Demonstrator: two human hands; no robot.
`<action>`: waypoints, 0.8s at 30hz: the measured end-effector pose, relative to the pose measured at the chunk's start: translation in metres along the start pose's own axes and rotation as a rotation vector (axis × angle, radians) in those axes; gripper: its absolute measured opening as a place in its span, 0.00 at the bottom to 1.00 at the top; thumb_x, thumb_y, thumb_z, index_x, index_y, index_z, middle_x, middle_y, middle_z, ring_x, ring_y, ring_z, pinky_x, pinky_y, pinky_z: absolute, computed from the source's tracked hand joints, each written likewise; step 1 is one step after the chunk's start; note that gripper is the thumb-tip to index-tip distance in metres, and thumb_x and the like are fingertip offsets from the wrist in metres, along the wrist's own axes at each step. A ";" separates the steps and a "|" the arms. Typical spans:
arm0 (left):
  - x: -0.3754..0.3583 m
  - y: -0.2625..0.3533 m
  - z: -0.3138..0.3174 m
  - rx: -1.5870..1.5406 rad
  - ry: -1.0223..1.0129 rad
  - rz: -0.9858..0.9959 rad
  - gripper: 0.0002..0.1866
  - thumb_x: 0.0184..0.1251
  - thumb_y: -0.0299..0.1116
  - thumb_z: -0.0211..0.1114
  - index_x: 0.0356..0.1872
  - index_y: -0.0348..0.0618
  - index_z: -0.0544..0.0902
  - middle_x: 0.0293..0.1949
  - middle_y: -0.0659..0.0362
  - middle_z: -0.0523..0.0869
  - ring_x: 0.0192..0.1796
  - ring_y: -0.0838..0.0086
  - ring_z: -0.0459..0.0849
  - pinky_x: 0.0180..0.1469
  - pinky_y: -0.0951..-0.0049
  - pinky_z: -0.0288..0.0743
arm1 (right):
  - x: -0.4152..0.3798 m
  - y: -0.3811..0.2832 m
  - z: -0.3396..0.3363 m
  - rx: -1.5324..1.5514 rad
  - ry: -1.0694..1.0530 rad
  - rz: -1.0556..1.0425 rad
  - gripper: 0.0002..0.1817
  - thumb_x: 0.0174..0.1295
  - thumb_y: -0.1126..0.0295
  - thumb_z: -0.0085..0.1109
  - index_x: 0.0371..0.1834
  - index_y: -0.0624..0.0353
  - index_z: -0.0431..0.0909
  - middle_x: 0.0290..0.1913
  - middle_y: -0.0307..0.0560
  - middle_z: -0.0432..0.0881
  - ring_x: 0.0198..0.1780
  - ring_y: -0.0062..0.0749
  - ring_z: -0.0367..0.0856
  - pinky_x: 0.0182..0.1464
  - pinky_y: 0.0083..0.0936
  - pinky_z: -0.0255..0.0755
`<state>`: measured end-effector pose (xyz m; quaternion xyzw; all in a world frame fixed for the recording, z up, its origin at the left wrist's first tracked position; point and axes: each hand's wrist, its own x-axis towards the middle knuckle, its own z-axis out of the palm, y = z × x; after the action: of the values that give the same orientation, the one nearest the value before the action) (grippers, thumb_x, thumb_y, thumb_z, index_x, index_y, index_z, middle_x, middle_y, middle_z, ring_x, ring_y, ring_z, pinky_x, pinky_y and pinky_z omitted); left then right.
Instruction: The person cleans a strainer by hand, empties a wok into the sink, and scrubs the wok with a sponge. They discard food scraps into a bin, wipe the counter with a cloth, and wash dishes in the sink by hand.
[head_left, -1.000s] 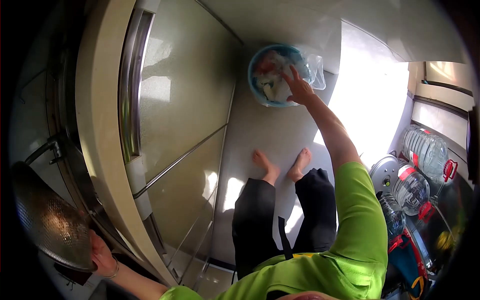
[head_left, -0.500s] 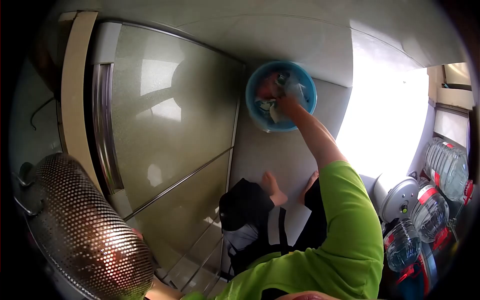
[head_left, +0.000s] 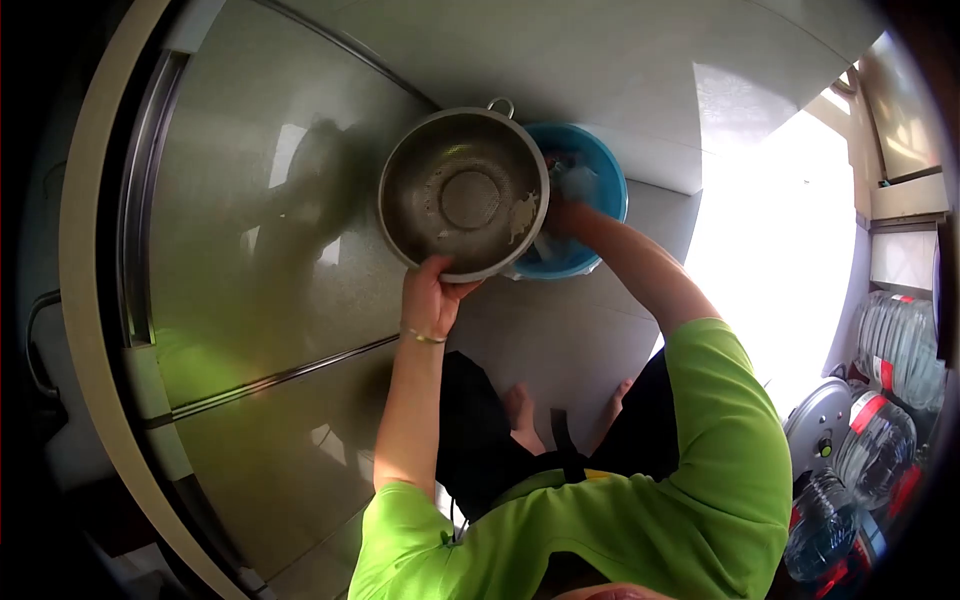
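A round metal colander (head_left: 470, 198) with a perforated base is tipped so its inside faces me, with pale residue on its right inner wall. My left hand (head_left: 435, 295) grips its lower rim, thumb over the edge. Behind and right of it, a blue bin (head_left: 612, 185) on the floor holds crumpled plastic and other waste. My right hand (head_left: 568, 217) reaches into this bin beside the colander's rim; its fingers are hidden in shadow and by the rim.
Large water bottles (head_left: 872, 445) and a pot with a metal lid (head_left: 818, 425) stand at the right. A glossy panel (head_left: 270, 230) with metal trim rises on the left. My bare feet (head_left: 520, 412) are on the floor below the bin.
The colander has moved from the far lower left to beside the bin, partly covering it, carried by my left hand. My right hand remains in the bin.
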<state>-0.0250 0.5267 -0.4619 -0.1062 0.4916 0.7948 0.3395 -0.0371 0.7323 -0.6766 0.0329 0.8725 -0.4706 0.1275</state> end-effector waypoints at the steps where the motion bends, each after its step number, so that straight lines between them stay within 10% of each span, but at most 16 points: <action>1: 0.011 -0.008 0.000 0.055 0.022 0.051 0.20 0.52 0.22 0.46 0.49 0.27 0.60 0.44 0.46 0.72 0.42 0.57 0.77 0.37 0.61 0.79 | 0.006 0.011 0.008 -0.230 -0.115 -0.123 0.27 0.44 0.71 0.51 0.53 0.60 0.62 0.50 0.58 0.68 0.51 0.47 0.67 0.54 0.34 0.60; 6: 0.038 -0.029 -0.001 0.236 0.069 0.180 0.22 0.50 0.22 0.47 0.51 0.33 0.60 0.44 0.44 0.71 0.40 0.60 0.78 0.33 0.66 0.81 | -0.061 -0.054 -0.049 -0.558 -0.348 0.021 0.24 0.54 0.70 0.41 0.57 0.51 0.56 0.53 0.51 0.65 0.54 0.42 0.64 0.55 0.30 0.59; 8: 0.046 -0.032 -0.001 0.343 0.176 0.312 0.25 0.48 0.21 0.47 0.52 0.34 0.57 0.44 0.45 0.71 0.39 0.61 0.78 0.31 0.69 0.81 | -0.087 -0.065 -0.069 -0.566 -0.029 -0.339 0.28 0.39 0.79 0.52 0.51 0.60 0.64 0.51 0.54 0.67 0.51 0.45 0.67 0.54 0.31 0.62; 12: 0.060 -0.036 -0.008 0.573 0.155 0.492 0.36 0.42 0.17 0.43 0.59 0.41 0.49 0.50 0.46 0.63 0.44 0.63 0.74 0.35 0.74 0.77 | -0.105 -0.129 -0.114 -0.315 0.158 -0.337 0.20 0.43 0.81 0.48 0.43 0.59 0.69 0.46 0.48 0.69 0.48 0.43 0.68 0.48 0.31 0.66; 13: 0.066 -0.038 -0.008 0.667 0.174 0.602 0.36 0.40 0.16 0.43 0.59 0.38 0.49 0.53 0.45 0.61 0.52 0.60 0.68 0.50 0.72 0.68 | -0.097 -0.140 -0.115 -0.321 0.237 -0.374 0.16 0.45 0.81 0.48 0.40 0.59 0.70 0.44 0.46 0.70 0.46 0.42 0.69 0.46 0.32 0.67; 15: 0.059 -0.039 0.004 0.788 0.144 0.752 0.36 0.39 0.16 0.43 0.59 0.37 0.49 0.53 0.45 0.61 0.55 0.60 0.64 0.54 0.72 0.61 | -0.050 -0.113 -0.091 -0.326 0.473 -0.695 0.12 0.47 0.75 0.51 0.37 0.59 0.69 0.39 0.47 0.69 0.43 0.43 0.69 0.44 0.33 0.66; 24: 0.056 -0.040 0.023 1.047 0.182 1.153 0.36 0.40 0.15 0.43 0.59 0.36 0.50 0.55 0.43 0.60 0.58 0.54 0.61 0.60 0.68 0.53 | -0.018 -0.104 -0.054 -0.338 0.456 -0.583 0.10 0.48 0.66 0.51 0.33 0.55 0.72 0.38 0.44 0.71 0.44 0.38 0.69 0.45 0.32 0.66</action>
<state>-0.0373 0.5823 -0.5074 0.2751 0.8057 0.4987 -0.1626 -0.0484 0.7204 -0.5599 -0.1337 0.9163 -0.3175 -0.2041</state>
